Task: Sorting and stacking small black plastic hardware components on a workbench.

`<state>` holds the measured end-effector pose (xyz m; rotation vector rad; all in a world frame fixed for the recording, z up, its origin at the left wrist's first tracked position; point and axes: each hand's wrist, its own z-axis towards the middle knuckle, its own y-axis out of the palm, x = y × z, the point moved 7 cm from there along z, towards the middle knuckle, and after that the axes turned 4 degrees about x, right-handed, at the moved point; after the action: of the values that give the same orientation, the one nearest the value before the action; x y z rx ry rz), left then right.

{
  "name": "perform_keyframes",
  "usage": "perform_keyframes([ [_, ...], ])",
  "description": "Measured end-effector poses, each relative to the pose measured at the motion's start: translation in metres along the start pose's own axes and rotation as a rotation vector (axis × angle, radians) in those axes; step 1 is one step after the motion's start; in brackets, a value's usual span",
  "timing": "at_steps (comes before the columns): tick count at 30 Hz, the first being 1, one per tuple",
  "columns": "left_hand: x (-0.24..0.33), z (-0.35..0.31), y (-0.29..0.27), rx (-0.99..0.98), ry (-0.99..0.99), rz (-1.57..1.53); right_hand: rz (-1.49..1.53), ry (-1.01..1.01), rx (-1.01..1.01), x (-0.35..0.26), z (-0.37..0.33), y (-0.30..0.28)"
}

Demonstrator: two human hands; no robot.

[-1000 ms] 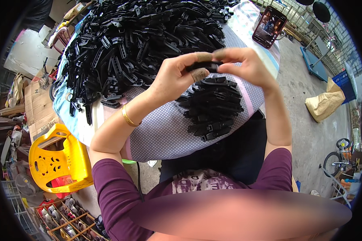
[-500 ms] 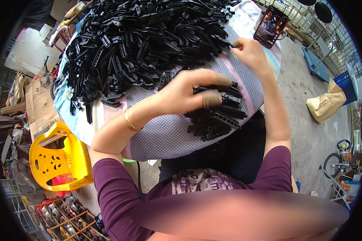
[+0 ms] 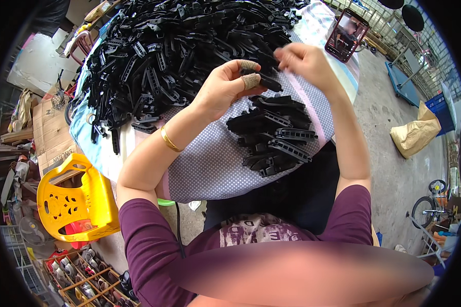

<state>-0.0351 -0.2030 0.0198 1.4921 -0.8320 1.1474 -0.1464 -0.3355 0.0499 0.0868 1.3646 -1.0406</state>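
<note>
My left hand [image 3: 222, 88], with tape wrapped on its thumb and a finger, pinches a long black plastic part [image 3: 269, 83] over the table. Close to the far end of that part is my right hand [image 3: 308, 65], its fingers curled and smeared by motion; whether they hold anything I cannot tell. A huge heap of similar black plastic parts [image 3: 189, 41] covers the far and left side of the table. Below my hands, a smaller pile of black parts [image 3: 276, 135] lies near the table's front edge, several with slotted, ladder-like sides.
A dotted grey cloth [image 3: 205, 174] covers the table. At its far right stands a phone [image 3: 346, 36] with a lit screen. A yellow plastic chair [image 3: 95, 204] is at the left, near a shoe rack [image 3: 89, 279]. A beige sack [image 3: 416, 130] sits on the floor at right.
My left hand has risen from the small pile and now grips a black part. My right hand has shifted slightly left and nearer, toward it. The phone's picture has changed.
</note>
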Motion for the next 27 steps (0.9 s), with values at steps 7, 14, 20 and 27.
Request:
perform_keyframes([
  [7,0.003,-0.001,-0.005,0.162,-0.045,0.059,-0.541,-0.074,0.116,0.05,0.014,-0.02],
  [14,-0.001,-0.002,-0.001,0.1,-0.099,0.025,-0.776,-0.079,0.166,0.067,0.009,-0.029],
  [20,-0.006,0.001,0.0,0.101,-0.156,-0.032,-0.736,-0.114,0.31,0.046,-0.004,-0.049],
  [27,-0.002,-0.004,0.004,-0.011,-0.094,-0.096,0.075,-0.22,0.012,-0.043,-0.042,0.016],
])
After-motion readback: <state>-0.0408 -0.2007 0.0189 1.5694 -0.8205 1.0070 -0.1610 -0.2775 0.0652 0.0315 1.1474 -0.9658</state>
